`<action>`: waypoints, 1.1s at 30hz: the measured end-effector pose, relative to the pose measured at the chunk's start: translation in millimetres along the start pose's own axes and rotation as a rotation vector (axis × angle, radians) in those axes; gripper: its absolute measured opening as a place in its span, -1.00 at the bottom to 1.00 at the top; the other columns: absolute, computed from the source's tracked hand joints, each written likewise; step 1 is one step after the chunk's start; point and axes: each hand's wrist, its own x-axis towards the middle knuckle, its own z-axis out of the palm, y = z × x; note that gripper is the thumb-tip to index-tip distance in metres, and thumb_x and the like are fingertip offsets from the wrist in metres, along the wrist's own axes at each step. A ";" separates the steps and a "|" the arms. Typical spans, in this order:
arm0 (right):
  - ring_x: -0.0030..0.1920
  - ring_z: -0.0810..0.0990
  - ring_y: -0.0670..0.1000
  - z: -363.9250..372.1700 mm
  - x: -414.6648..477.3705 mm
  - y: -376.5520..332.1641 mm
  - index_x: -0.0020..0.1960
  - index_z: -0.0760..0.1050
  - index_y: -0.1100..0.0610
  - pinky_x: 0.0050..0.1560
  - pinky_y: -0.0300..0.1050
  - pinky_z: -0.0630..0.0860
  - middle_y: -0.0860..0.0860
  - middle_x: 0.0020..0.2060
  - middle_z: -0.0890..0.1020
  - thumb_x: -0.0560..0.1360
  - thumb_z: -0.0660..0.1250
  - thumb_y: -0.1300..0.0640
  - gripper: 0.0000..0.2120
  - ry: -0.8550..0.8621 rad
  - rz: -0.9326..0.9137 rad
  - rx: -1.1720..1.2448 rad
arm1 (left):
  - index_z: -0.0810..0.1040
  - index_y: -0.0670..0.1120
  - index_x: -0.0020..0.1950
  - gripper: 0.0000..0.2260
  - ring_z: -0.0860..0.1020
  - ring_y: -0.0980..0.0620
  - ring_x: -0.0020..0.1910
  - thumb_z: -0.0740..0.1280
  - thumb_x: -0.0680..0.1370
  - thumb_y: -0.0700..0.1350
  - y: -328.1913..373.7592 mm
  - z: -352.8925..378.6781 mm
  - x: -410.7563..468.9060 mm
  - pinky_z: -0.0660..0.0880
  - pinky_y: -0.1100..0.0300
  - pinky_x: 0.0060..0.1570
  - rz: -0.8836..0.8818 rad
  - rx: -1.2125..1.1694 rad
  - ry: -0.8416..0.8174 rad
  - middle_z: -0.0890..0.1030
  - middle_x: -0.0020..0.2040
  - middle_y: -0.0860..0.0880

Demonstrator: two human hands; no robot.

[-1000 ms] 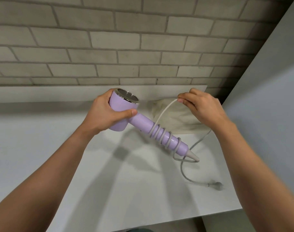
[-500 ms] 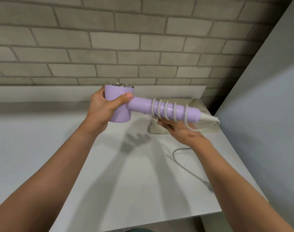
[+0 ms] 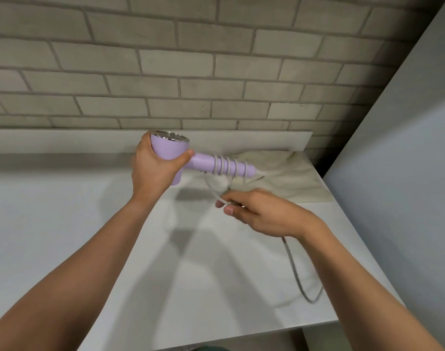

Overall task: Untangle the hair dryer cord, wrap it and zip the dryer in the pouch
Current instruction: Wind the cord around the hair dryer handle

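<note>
On the near right of the smooth white table (image 3: 89, 211), a slack grey cord (image 3: 296, 272) loops toward the edge. Just beyond, the right hand (image 3: 264, 214) pinches the cord between thumb and fingers. Farther back, the left hand (image 3: 155, 168) grips the barrel of the glossy lilac hair dryer (image 3: 203, 162), held in the air, its coil-ringed handle pointing right, roughly level. Behind lies a limp cream cloth pouch (image 3: 287, 178), before a pale brick wall (image 3: 216, 72).

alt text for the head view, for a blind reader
The left-hand grip holds a lilac hair dryer by its head above a white counter, while the right-hand grip pinches its pale cord, several turns coiled round the handle. A beige pouch lies behind it, near a brick wall.
</note>
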 end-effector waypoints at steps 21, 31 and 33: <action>-0.09 0.61 0.02 -46.5 8.8 53.1 0.26 0.61 -0.15 -0.26 0.02 0.55 -0.13 -0.10 0.55 0.64 0.06 -0.29 -0.56 0.590 0.047 -0.317 | 0.63 -0.03 0.12 -0.53 0.68 0.14 -0.09 0.67 0.28 0.00 33.6 -24.1 -11.7 0.58 0.28 -0.20 0.080 -0.107 -0.613 0.73 -0.03 0.10; 0.00 0.70 0.15 1.2 3.2 60.8 0.44 0.25 -0.50 0.05 0.07 0.60 0.00 -0.11 0.63 0.57 0.16 -0.10 -0.50 0.371 0.069 -0.007 | 0.63 -0.13 0.14 -0.45 0.70 0.01 -0.07 0.65 0.23 0.03 37.0 -3.0 -16.8 0.63 0.16 -0.15 -0.073 -0.381 -0.507 0.74 0.01 -0.04; -0.03 0.71 -0.16 9.8 2.6 55.8 0.64 0.03 -0.20 0.15 -0.18 0.53 -0.21 -0.12 0.62 0.72 0.03 0.00 -0.49 0.394 0.161 0.151 | 0.63 -0.11 0.13 -0.43 0.70 -0.01 -0.05 0.65 0.21 0.07 34.3 5.7 -17.0 0.65 0.11 -0.12 -0.113 -0.381 -0.445 0.73 0.03 -0.06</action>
